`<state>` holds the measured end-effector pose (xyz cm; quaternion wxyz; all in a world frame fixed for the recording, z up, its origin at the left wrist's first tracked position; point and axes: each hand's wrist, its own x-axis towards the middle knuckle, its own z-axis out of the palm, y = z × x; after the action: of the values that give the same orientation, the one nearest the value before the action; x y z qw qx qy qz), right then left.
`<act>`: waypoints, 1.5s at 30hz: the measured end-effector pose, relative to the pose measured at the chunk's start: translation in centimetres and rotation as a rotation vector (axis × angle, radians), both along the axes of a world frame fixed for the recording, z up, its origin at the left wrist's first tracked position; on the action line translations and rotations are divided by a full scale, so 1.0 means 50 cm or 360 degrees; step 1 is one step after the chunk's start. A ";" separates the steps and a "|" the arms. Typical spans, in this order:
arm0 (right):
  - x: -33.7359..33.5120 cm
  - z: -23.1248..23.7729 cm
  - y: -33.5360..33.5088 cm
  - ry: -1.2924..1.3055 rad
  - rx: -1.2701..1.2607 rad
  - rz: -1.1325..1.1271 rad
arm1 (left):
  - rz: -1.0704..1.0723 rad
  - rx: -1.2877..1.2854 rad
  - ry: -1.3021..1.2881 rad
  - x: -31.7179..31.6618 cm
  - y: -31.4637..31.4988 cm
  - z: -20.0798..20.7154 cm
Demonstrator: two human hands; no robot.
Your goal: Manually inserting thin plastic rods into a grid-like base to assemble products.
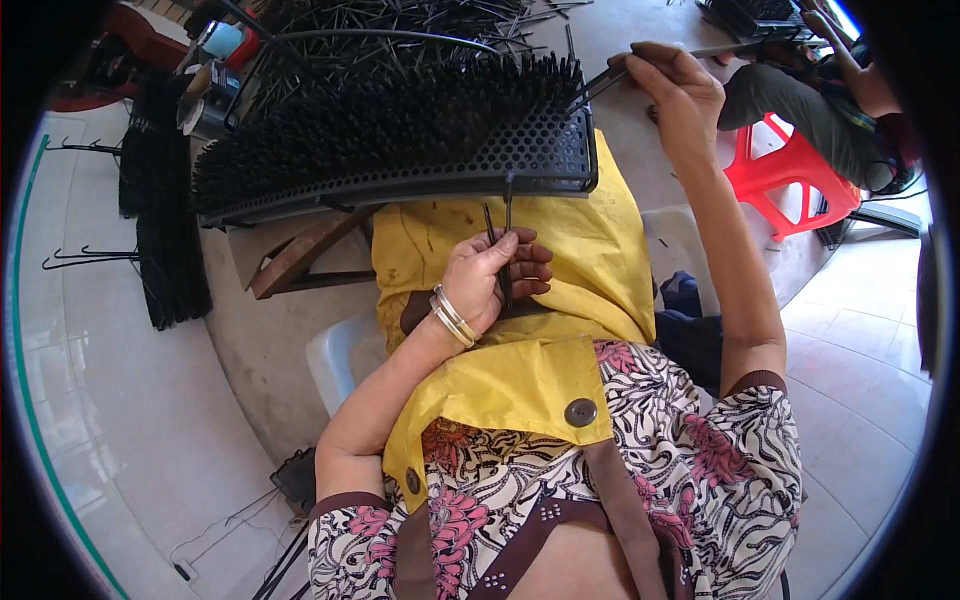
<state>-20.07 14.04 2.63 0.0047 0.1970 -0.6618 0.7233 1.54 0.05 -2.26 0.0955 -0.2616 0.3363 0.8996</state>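
A black perforated rack (540, 155) tilts in front of me, its holes packed with thin black rods (380, 125) standing on end; bare holes show at its right part. My left hand (495, 272) is closed on a few slim black sticks (489, 222) below the rack's front edge, over my lap. One of them reaches up to that edge. Up at the rack's far right corner, my right hand (682, 95) pinches a thin black rod (600, 84) between thumb and fingers. The rod's lower end points into the rack's right end; whether it sits in a hole I cannot tell.
Loose black rods (410, 18) lie heaped behind the rack. A rusty metal support (310, 250) stands beneath it. Black bundles on hooks (165, 200) hang at the left. At the right, another person's leg (800, 115) is by a red plastic stool (795, 185). A yellow apron (600, 250) covers my lap.
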 end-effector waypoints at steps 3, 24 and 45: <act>-0.020 -0.007 -0.006 0.0093 0.0008 0.0032 | -0.0012 0.0021 -0.0011 -0.001 0.003 0.002; 0.007 -0.002 -0.046 0.1319 0.0624 0.0331 | -0.0098 0.0022 -0.0035 0.003 -0.004 -0.013; -0.007 0.061 -0.075 0.1151 0.1216 0.0502 | -0.0064 0.0019 -0.0091 -0.001 -0.002 -0.004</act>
<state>-20.40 10.27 5.68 0.0515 0.5175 -0.7960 0.3097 1.51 -0.03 -2.46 0.1246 -0.2798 0.3333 0.8917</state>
